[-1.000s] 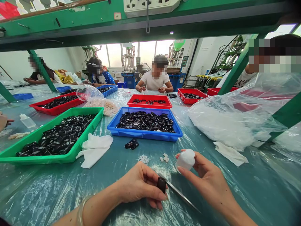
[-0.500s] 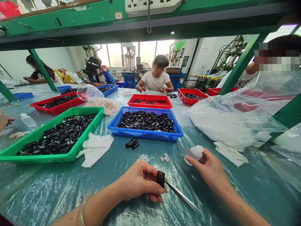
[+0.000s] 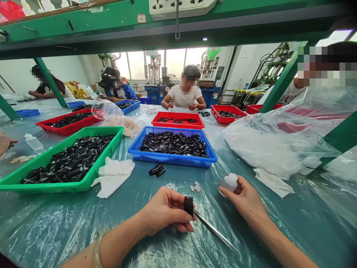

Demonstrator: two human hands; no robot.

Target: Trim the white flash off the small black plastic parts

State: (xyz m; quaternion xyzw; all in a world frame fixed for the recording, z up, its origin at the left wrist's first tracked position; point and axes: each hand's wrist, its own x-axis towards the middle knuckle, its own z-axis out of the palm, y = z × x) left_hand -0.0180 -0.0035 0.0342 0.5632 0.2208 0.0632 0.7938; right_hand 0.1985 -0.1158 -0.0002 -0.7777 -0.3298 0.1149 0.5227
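Left hand is pinching black part, right hand is gripping bottle; looks like prepping. Next move seems to be calling for steady part, careful bottle aim.

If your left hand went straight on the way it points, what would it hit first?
Probably the white bottle in the right hand, ahead of the black piece that the left hand holds, though depth is hard to judge.

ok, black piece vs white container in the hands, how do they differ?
Colour: the black piece is dark, the white container pale and cloudy.
Shape: the piece is oblong, the container rounded.
Size: the container looks bulkier than the piece.
Shared: both are held, piece in left hand, container in right hand.
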